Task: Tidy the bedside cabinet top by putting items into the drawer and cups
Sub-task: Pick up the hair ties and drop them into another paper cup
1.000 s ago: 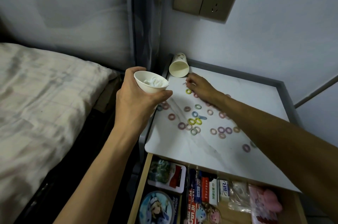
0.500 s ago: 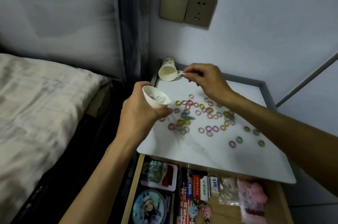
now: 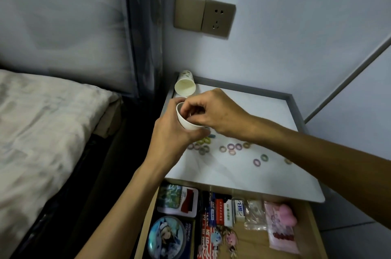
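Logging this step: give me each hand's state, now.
Left hand: holds the cup.
Right hand: curled over the cup's mouth; cannot tell whether it pinches anything.

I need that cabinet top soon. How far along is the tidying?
Done, apparently: the drawer holds assorted items. In hand: the left hand holds a cup, the right hand at its mouth. Left: many rings scattered on the top, and a second cup on its side.

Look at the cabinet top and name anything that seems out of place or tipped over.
The patterned paper cup at the back left corner lies on its side. Small coloured rings lie scattered loose across the cabinet top.
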Available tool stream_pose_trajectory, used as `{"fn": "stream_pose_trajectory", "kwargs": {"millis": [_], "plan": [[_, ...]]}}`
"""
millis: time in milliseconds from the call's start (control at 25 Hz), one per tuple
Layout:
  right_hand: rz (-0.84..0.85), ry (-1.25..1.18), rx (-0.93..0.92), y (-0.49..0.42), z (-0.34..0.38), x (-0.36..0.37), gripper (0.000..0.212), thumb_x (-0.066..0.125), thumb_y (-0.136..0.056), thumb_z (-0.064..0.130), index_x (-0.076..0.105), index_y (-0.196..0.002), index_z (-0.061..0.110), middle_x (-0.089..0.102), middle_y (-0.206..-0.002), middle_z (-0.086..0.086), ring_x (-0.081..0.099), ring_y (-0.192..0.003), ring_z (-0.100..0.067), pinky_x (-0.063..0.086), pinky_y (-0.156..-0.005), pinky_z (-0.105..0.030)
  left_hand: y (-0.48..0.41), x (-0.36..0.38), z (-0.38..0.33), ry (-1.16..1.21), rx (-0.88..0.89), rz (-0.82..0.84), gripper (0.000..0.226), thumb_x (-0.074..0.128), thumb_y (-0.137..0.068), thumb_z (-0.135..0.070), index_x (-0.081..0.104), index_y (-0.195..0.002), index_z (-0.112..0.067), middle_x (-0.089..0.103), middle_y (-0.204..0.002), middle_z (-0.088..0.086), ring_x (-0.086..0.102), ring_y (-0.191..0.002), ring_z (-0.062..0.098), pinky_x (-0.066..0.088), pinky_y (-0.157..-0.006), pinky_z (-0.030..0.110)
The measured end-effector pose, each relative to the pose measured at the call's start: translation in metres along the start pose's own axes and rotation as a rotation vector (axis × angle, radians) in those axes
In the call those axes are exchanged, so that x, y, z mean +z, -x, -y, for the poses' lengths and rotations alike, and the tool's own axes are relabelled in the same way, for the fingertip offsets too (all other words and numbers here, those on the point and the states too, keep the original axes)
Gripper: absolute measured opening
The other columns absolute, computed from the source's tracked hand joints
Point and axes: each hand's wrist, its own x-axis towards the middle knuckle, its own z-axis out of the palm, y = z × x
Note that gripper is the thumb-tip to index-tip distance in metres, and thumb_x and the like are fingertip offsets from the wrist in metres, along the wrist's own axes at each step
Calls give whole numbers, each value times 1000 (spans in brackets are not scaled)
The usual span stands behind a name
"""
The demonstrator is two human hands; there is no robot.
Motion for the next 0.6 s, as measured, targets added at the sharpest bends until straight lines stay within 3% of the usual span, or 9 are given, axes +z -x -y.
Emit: {"fn": "stream_pose_trajectory", "kwargs": {"millis": [80, 200, 400, 600], "plan": [[-25, 45, -4, 6, 3, 6, 21, 68, -79, -1, 76, -90, 14, 73, -83, 4, 66, -75, -5, 51, -72, -15, 3, 4, -3, 4, 15, 11, 65, 89, -60, -19, 54, -114, -28, 68, -89, -12, 65, -76, -3, 54, -60, 20], [-102, -92, 94, 22, 5, -6, 14, 74, -81, 7, 77, -92, 15, 73, -86, 4, 67, -78, -6, 53, -75, -20, 9, 11, -6, 55, 23, 34, 68, 90, -61, -21, 54, -118, -26, 68, -96, -11, 66, -82, 1, 58, -69, 26], [-234, -80, 214, 78, 0, -19, 11, 76, -82, 16, 75, -92, 20, 66, -87, 8, 58, -73, -5, 43, -66, -14, 30, 25, -13, 87, 36, 84, 77, 90, -55, -31, 50, -121, -29, 67, -97, -7, 67, -84, 14, 59, -68, 37], [-305, -453, 463, 143, 0, -12, 10, 76, -81, 10, 72, -90, 7, 69, -76, -5, 58, -62, -11, 46, -56, -25, 63, 42, -15, 62, 89, 195, 77, 91, -55, -35, 50, -121, -34, 67, -103, -10, 66, -90, 12, 58, -66, 38]]}}
